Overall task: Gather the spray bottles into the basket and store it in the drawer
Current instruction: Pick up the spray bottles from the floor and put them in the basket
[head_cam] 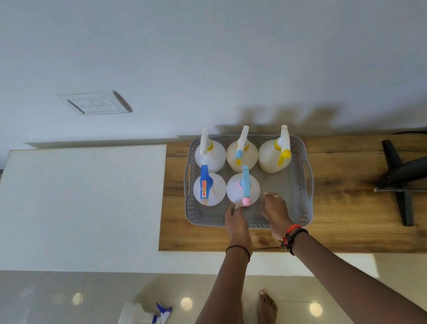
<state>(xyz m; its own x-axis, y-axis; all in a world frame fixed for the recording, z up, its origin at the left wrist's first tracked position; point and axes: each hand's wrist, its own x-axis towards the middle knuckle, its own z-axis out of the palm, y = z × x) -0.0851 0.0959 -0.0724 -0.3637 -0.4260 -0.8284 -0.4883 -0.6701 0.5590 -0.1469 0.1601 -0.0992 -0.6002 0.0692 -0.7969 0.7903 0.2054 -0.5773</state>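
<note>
- Both arms reach over the near rim of the grey basket [307, 203]. The left hand [235, 220] and right hand [276, 208] have loose fingers and grasp nothing.
- Left fingertips [232, 208] lie beside the pink-nozzled spray bottle [243, 189]; I cannot tell if they touch it.
- Five upright bottles [242, 155] fill the basket; open room shows at its 4 o'clock corner.
- Basket sits near the left edge of the wooden top [351, 211].
- Fallen spray bottle [140, 316] lies on the floor [62, 306] at 7 o'clock, and a black stand [396, 163] stands at 3 o'clock.
</note>
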